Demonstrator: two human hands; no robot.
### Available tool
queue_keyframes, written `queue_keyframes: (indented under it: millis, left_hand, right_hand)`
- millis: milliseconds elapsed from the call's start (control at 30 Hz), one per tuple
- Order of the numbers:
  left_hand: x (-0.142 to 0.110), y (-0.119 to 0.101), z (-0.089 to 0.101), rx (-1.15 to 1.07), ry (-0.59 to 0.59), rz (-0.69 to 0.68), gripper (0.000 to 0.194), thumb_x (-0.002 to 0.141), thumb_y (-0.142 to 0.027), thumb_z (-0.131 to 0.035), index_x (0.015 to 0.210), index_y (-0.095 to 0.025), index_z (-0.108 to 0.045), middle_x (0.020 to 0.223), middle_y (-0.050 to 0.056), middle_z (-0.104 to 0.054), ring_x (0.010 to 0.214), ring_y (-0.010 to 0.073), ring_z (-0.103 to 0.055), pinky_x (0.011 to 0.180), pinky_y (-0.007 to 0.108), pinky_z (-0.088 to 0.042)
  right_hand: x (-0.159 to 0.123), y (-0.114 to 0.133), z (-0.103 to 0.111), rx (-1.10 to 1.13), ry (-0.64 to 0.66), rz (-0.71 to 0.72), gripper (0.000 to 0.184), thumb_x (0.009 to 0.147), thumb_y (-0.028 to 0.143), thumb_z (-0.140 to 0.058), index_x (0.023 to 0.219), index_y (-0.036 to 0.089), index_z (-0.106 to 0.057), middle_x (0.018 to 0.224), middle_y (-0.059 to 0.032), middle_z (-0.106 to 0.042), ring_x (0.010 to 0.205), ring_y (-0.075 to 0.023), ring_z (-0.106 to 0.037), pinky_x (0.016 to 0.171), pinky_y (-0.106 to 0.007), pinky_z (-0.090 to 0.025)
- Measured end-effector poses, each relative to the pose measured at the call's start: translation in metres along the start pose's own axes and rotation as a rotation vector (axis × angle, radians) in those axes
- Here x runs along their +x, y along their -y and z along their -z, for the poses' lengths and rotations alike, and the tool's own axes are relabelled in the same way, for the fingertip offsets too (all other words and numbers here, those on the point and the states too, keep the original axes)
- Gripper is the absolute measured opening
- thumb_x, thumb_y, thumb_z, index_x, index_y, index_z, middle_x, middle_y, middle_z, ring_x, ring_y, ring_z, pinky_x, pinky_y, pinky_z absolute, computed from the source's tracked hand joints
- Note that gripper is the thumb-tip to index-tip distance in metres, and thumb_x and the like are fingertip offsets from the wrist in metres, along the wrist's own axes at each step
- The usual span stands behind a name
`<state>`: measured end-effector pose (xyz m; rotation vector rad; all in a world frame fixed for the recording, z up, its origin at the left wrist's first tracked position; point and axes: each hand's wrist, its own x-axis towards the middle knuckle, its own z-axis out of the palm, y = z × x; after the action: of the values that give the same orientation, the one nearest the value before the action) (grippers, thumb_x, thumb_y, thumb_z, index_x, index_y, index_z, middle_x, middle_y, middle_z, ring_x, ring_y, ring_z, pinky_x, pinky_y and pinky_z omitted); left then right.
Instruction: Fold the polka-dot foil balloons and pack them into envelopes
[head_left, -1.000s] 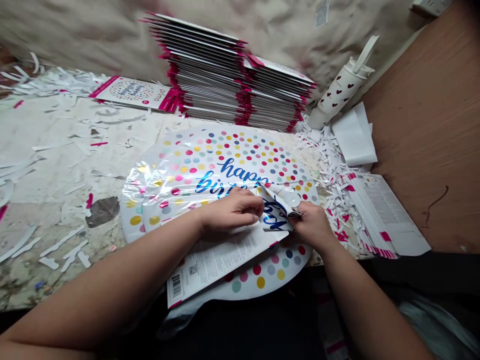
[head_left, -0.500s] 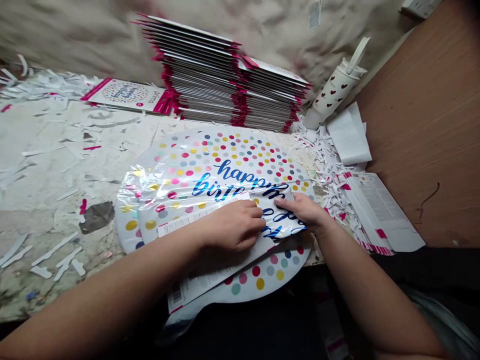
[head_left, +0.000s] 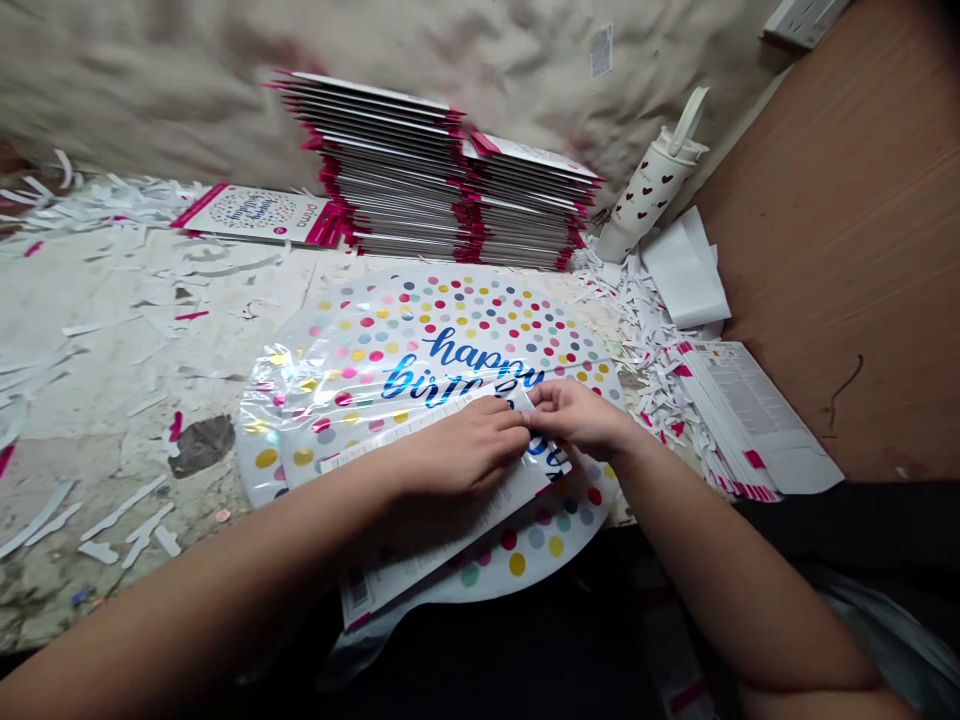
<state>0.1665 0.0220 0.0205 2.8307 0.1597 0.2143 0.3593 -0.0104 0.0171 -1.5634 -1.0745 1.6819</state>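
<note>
A round foil balloon printed with coloured dots and blue "happy birthday" lettering lies flat on the table, its lower part folded over. A long white printed card lies across the fold. My left hand presses on the card and holds it. My right hand pinches the folded foil at the card's top edge, with its fingertips almost touching my left hand. The balloon's lower dotted edge shows below the card.
Two tall stacks of flat packaged balloons with pink edges stand behind. A single package lies to their left. A heart-patterned white bottle, white sheets, a pile of printed cards and paper scraps lie right.
My right hand has moved left and now meets my left hand. The folded foil has gone from a raised flap to lying flat, and the card now covers more of the lettering.
</note>
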Motion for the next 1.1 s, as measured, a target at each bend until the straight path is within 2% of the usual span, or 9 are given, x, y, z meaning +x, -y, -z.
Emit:
queue_keyframes:
  millis: [133, 300, 400, 500, 600, 700, 767, 867, 1100]
  left_hand:
    - [0.006, -0.006, 0.011, 0.071, -0.006, 0.006, 0.017, 0.085, -0.014, -0.036, 0.086, -0.013, -0.053, 0.089, 0.01, -0.057, 0.083, 0.0213, -0.046, 0.08, 0.034, -0.038]
    - [0.002, -0.012, 0.023, 0.142, -0.023, 0.023, 0.016, 0.084, -0.015, -0.038, 0.083, -0.014, -0.054, 0.089, 0.01, -0.056, 0.082, 0.0217, -0.045, 0.082, 0.037, -0.038]
    - [-0.007, -0.015, 0.031, 0.233, -0.108, 0.14, 0.016, 0.084, -0.015, -0.038, 0.085, -0.013, -0.054, 0.085, 0.01, -0.055, 0.082, 0.0224, -0.045, 0.08, 0.039, -0.04]
    - [-0.012, -0.024, 0.041, 0.331, -0.344, 0.224, 0.015, 0.083, -0.014, -0.041, 0.089, -0.014, -0.055, 0.085, 0.01, -0.054, 0.084, 0.0235, -0.046, 0.08, 0.042, -0.042]
    - [-0.018, -0.039, 0.051, 0.454, -0.76, 0.204, 0.021, 0.079, -0.015, -0.054, 0.1, -0.02, -0.055, 0.097, 0.008, -0.053, 0.098, 0.0253, -0.046, 0.094, 0.048, -0.035]
    - [-0.029, -0.05, 0.054, 0.379, -1.171, 0.332, 0.059, 0.071, -0.021, -0.066, 0.124, -0.027, -0.042, 0.127, 0.007, -0.042, 0.12, 0.0315, -0.034, 0.106, 0.054, -0.021]
    - [-0.034, -0.05, 0.049, 0.047, -1.125, 0.424, 0.067, 0.074, -0.027, -0.064, 0.132, -0.026, -0.032, 0.136, 0.008, -0.035, 0.125, 0.0328, -0.033, 0.104, 0.053, -0.028]
    - [-0.037, -0.047, 0.037, -0.398, -0.87, 0.441, 0.055, 0.077, -0.026, -0.062, 0.127, -0.021, -0.04, 0.13, 0.011, -0.044, 0.116, 0.0301, -0.047, 0.097, 0.047, -0.041]
    - [-0.05, -0.042, 0.037, -0.871, -0.762, 0.561, 0.051, 0.073, -0.027, -0.069, 0.12, -0.018, -0.052, 0.109, 0.011, -0.064, 0.099, 0.0272, -0.06, 0.083, 0.041, -0.051]
  right_hand:
    - [0.003, 0.009, -0.006, -0.105, 0.017, 0.019, 0.016, 0.059, 0.017, -0.066, 0.068, 0.015, -0.053, 0.045, 0.0075, -0.051, 0.038, -0.0039, -0.043, 0.038, -0.015, -0.032]
    - [-0.007, 0.022, -0.001, -0.22, 0.221, 0.047, 0.006, 0.06, 0.009, -0.06, 0.062, 0.013, -0.063, 0.046, 0.0051, -0.052, 0.04, -0.0065, -0.046, 0.039, -0.019, -0.036]
    - [-0.024, 0.023, 0.003, -0.172, -0.058, 0.412, 0.023, 0.067, 0.015, -0.065, 0.09, 0.017, -0.069, 0.083, -0.0024, -0.067, 0.076, -0.0139, -0.061, 0.067, -0.026, -0.05]
    - [-0.04, 0.017, -0.013, 0.03, -0.154, 0.603, 0.046, 0.063, 0.021, -0.075, 0.107, 0.023, -0.062, 0.103, -0.0042, -0.066, 0.095, -0.0199, -0.06, 0.08, -0.034, -0.05]
    - [-0.049, 0.01, -0.035, 0.208, -0.066, 0.691, 0.027, 0.072, 0.023, -0.07, 0.099, 0.022, -0.066, 0.094, -0.003, -0.07, 0.09, -0.0207, -0.064, 0.08, -0.035, -0.051]
    - [-0.048, 0.01, -0.043, 0.278, -0.165, 0.835, 0.017, 0.08, 0.02, -0.063, 0.095, 0.024, -0.068, 0.093, -0.0008, -0.07, 0.093, -0.0192, -0.063, 0.086, -0.035, -0.049]
    - [-0.044, 0.012, -0.044, 0.256, -0.136, 0.848, 0.02, 0.079, 0.02, -0.064, 0.098, 0.024, -0.066, 0.097, -0.0016, -0.069, 0.097, -0.0199, -0.062, 0.089, -0.036, -0.048]
    - [-0.037, 0.015, -0.047, 0.179, -0.05, 0.794, 0.039, 0.07, 0.023, -0.072, 0.107, 0.022, -0.06, 0.103, -0.005, -0.066, 0.098, -0.0225, -0.061, 0.087, -0.038, -0.049]
    - [-0.045, 0.022, -0.043, 0.114, -0.049, 0.655, 0.044, 0.064, 0.025, -0.076, 0.104, 0.024, -0.057, 0.093, -0.004, -0.068, 0.088, -0.0226, -0.064, 0.077, -0.036, -0.053]
